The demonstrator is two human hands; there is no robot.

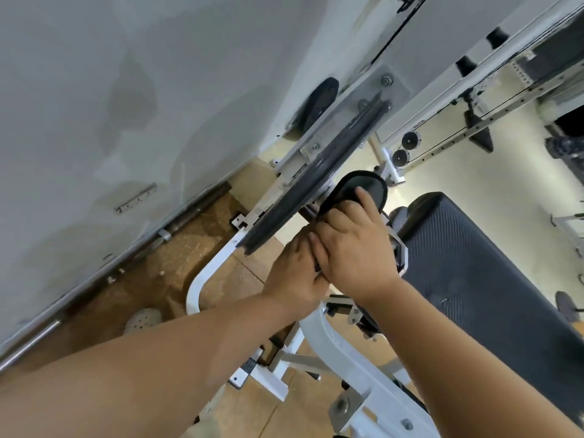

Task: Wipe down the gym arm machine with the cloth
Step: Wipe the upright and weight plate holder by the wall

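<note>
The arm machine has a white frame [202,279] and a big black pulley wheel [316,175] seen edge-on. A dark cloth [363,188] with a stitched rim lies draped over a part of the machine just past the wheel. My right hand [354,248] rests on the cloth, fingertips pressing its near edge. My left hand [294,270] lies partly under the right one, fingers curled round a dark bar [308,213] of the machine. What the cloth covers is hidden.
A black padded bench [474,279] lies right of my hands. A grey wall [126,90] fills the left, with a steel bar [31,339] along its base. A pale clog [142,320] lies on the brown floor. Cable pulleys [407,143] stand behind.
</note>
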